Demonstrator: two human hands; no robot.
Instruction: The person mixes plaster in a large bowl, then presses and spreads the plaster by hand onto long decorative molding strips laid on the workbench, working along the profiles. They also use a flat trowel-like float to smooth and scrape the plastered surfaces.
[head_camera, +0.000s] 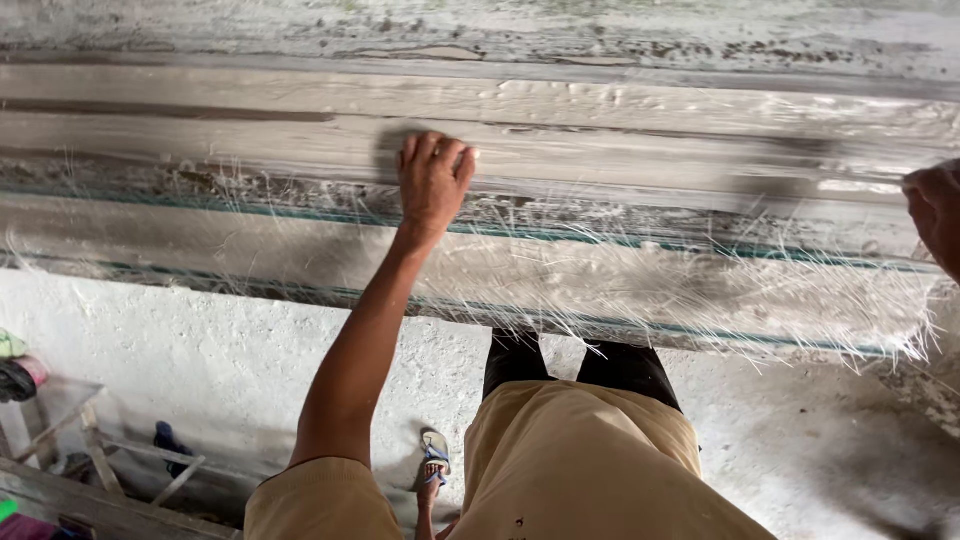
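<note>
My left hand (433, 183) reaches out on a straight arm and rests palm-down on a long grey moulded panel (620, 150) with stepped ridges that spans the whole view. Its fingers are bent and close together against the surface; anything under the palm is hidden. Loose white glass-like fibres (700, 290) fringe the panel's near edge, along thin green lines. Only part of my right hand (935, 215) shows at the right border, close to the same panel, so its fingers cannot be made out.
Below the panel lies a rough pale concrete floor (200, 350). My sandalled foot (433, 458) and dark trouser legs (580, 365) stand near the panel's edge. A wooden frame (95, 455) with scraps and a dark sandal sits at the lower left.
</note>
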